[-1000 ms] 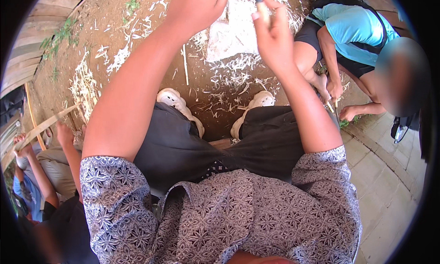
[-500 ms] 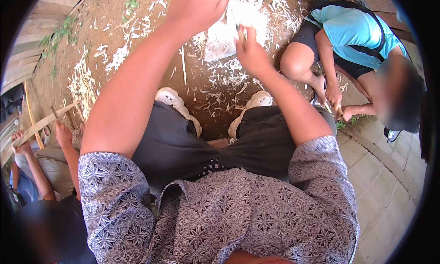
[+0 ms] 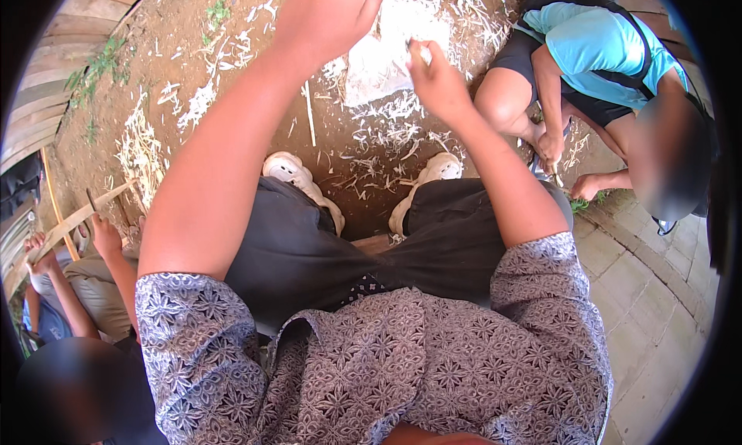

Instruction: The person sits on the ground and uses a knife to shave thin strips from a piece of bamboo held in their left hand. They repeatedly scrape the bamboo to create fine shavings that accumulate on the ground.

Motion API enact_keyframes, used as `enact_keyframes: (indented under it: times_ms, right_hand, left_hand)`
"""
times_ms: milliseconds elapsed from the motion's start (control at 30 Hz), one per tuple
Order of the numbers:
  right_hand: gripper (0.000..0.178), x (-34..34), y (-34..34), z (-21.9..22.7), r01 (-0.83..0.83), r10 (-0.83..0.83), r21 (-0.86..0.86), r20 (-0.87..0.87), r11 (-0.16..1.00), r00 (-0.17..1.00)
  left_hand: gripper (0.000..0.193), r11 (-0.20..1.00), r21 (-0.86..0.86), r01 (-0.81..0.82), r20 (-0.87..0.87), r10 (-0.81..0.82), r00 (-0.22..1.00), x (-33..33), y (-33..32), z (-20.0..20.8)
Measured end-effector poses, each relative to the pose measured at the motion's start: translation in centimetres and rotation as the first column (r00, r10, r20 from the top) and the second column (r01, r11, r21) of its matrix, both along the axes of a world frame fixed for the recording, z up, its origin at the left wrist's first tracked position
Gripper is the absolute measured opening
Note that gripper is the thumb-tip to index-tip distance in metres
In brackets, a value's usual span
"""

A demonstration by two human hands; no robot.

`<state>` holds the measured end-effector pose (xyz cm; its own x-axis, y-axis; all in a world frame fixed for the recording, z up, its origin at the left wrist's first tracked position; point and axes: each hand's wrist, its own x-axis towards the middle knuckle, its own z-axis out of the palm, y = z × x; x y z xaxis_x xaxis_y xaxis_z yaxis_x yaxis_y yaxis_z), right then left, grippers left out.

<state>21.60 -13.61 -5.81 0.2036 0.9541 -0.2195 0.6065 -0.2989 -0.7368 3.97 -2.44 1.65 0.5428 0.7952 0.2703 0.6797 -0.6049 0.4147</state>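
Note:
My left hand (image 3: 332, 16) is at the top edge, its fingers curled closed; what it grips lies beyond the picture. Lower and to the right, my right hand (image 3: 439, 80) is closed with thumb and forefinger pinched on a small thing with a dark end (image 3: 409, 44). Glare and its small size hide its kind. Under and between the hands, a whitish sheet (image 3: 379, 72) lies on the soil, strewn with pale wood shavings (image 3: 394, 128). Both forearms stretch forward over my knees.
At right a person in a turquoise shirt (image 3: 591, 51) crouches, hands low near the paving (image 3: 649, 290). At lower left another person holds a long pale strip (image 3: 69, 225) and a knife (image 3: 91, 200). A thin stick (image 3: 310, 112) lies before my white shoes (image 3: 297, 182).
My right hand has shifted slightly right and away from my left hand, which moved a little left. The turquoise-shirted person's hands have moved apart. The other person's knife stands more upright.

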Motion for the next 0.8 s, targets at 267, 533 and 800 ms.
enact_keyframes:
  times_ms: [267,533,800]
  right_hand:
    - [0.043,-1.1,-0.6,1.3,-0.059,0.063,-0.070,0.055,0.996,0.997]
    - [0.041,0.0,-0.3,2.8,0.134,0.070,0.539,-0.340,0.831,0.938]
    - [0.043,0.7,0.1,2.5,-0.078,0.066,-0.093,-0.124,0.993,0.990]
  left_hand:
    - [0.046,0.996,-0.047,-0.073,0.061,0.076,0.995,0.2,0.5,-0.4]
    - [0.047,0.993,0.012,-0.114,0.025,0.113,0.993,-0.6,1.4,-1.2]
    - [0.043,0.993,0.011,-0.122,0.034,0.121,0.992,-0.1,0.0,-0.5]
